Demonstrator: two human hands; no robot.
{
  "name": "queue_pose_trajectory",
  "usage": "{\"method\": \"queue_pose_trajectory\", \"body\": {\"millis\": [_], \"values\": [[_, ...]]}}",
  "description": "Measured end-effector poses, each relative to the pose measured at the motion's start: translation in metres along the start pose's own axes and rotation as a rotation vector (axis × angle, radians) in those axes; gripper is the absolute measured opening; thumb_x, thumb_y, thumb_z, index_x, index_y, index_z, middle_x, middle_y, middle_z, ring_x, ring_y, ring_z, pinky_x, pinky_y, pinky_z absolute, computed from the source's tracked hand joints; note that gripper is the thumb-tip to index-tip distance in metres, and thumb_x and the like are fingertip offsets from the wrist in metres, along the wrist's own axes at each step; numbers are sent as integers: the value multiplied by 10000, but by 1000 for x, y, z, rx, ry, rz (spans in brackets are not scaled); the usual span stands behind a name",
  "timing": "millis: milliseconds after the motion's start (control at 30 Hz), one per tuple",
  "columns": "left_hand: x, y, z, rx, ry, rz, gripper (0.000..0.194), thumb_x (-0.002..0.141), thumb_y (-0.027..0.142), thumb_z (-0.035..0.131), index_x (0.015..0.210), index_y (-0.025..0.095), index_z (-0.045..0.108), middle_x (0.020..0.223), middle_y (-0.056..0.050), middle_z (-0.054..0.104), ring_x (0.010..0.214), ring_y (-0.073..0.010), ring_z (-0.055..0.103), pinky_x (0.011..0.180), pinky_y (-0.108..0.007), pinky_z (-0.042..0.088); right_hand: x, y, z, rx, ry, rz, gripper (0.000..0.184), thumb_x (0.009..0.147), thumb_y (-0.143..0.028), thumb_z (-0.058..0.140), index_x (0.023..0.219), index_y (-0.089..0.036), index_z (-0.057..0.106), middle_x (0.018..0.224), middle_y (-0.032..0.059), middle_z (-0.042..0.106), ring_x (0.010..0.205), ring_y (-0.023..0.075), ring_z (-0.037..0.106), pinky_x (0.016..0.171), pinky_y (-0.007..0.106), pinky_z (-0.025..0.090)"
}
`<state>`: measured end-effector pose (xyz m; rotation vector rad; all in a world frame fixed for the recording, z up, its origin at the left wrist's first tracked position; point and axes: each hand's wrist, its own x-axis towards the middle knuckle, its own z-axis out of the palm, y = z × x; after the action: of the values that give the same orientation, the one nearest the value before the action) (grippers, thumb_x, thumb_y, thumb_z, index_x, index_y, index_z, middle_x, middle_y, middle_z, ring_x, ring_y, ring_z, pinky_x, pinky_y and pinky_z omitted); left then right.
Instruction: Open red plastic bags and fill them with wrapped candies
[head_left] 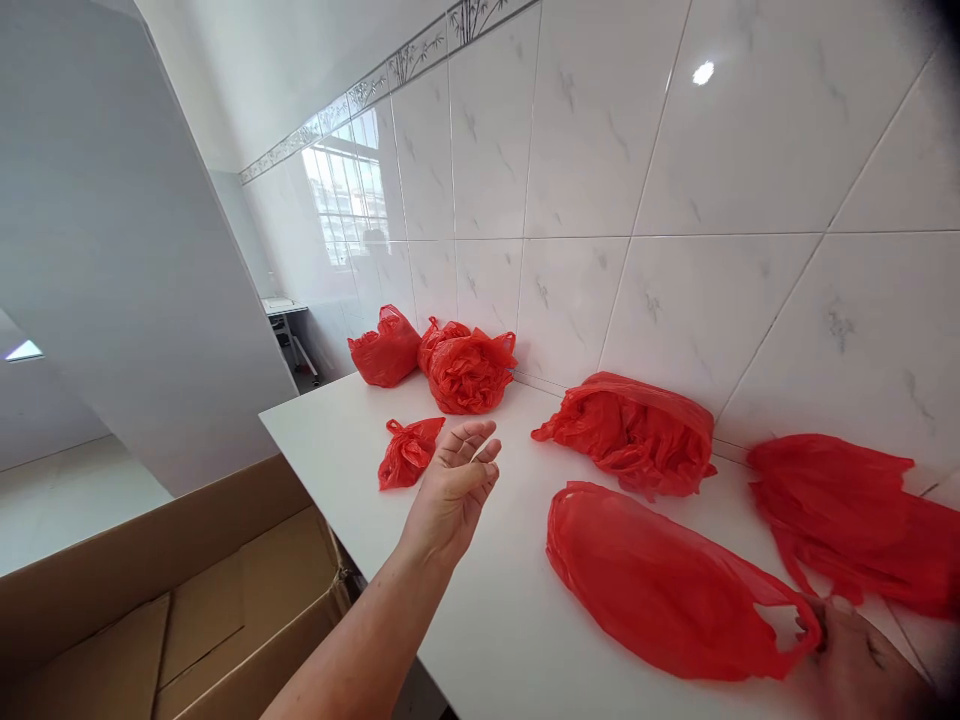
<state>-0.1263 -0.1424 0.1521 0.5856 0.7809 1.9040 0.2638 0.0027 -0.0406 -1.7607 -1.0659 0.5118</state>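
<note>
My left hand [457,490] hovers over the white table, its fingers loosely curved and apart with nothing between them. Just behind it lies a small knotted red bag [409,450]. At the lower right, my right hand [862,655] is closed on the handle loops of a red plastic bag [660,580]. That bag stretches out flat and limp to the left over the table top. My right hand is partly cut off by the frame and slightly blurred. Beyond it, another red bag [847,510] lies against the wall.
Along the tiled wall [577,180] sit a bunched red bag [637,430], a round stuffed red bag [469,370] and a red bag with handles up [386,345]. An open cardboard box [97,530] stands at the left, below the white table [480,610].
</note>
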Motion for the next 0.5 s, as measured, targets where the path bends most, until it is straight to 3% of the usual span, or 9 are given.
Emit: {"method": "queue_pose_trajectory", "body": {"millis": [167, 300, 500], "values": [[-24, -7, -4, 66, -7, 0, 412, 572, 19, 695, 924, 229, 643, 1187, -22, 554, 1006, -132, 537, 710, -164, 446, -8, -20, -4, -69, -56, 5, 474, 719, -615, 378, 772, -252, 679, 756, 168, 636, 687, 278, 545, 629, 414, 346], [-43, -14, -15, 122, 30, -2, 435, 546, 19, 694, 918, 241, 652, 1178, -4, 556, 932, -105, 529, 671, -150, 442, -22, -26, -7, 64, -96, -21, 488, 769, -581, 412, 814, -159, 653, 696, 104, 641, 656, 257, 586, 603, 361, 414], [-73, -21, -42, 199, 79, -21, 476, 511, 26, 709, 932, 242, 659, 1189, 4, 550, 802, -67, 506, 624, -137, 451, -43, -24, -11, 218, -99, -88, 455, 804, -547, 439, 788, -131, 621, 657, 65, 612, 553, 180, 572, 528, 292, 436]]}}
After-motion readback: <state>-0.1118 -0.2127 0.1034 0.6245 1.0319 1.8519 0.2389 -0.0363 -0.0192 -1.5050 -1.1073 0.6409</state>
